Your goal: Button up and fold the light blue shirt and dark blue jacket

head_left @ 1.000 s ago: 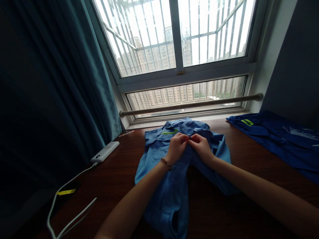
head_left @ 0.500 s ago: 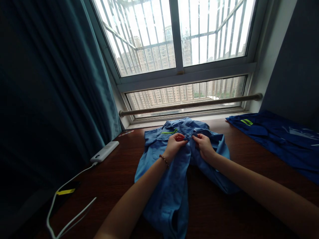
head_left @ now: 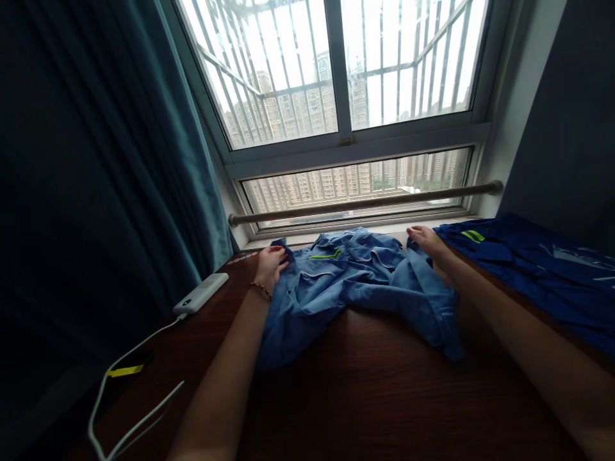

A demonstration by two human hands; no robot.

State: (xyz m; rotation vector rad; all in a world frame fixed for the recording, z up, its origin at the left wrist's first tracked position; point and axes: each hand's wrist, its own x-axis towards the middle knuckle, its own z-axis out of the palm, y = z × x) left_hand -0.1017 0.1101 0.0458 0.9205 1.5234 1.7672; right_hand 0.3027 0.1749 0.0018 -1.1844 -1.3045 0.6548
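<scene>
A light blue work shirt (head_left: 355,282) with a yellow-green stripe lies spread and rumpled on a dark wooden table (head_left: 384,390) below the window. My left hand (head_left: 271,261), a bead bracelet on its wrist, is closed on the shirt's left edge near the collar. At the shirt's far right edge, my right hand (head_left: 426,241) pinches the cloth. The two hands are wide apart, and the shirt stretches between them.
A darker blue garment (head_left: 538,269) with a yellow-green stripe lies at the right. A white power bank (head_left: 200,293) with a white cable (head_left: 125,390) sits at the left, beside a teal curtain (head_left: 120,166). A rail (head_left: 365,202) runs along the window behind the table.
My hands were together at the middle of the shirt's front. They have moved apart, left and right, pulling the shirt open and wide; its lower part slid up the table.
</scene>
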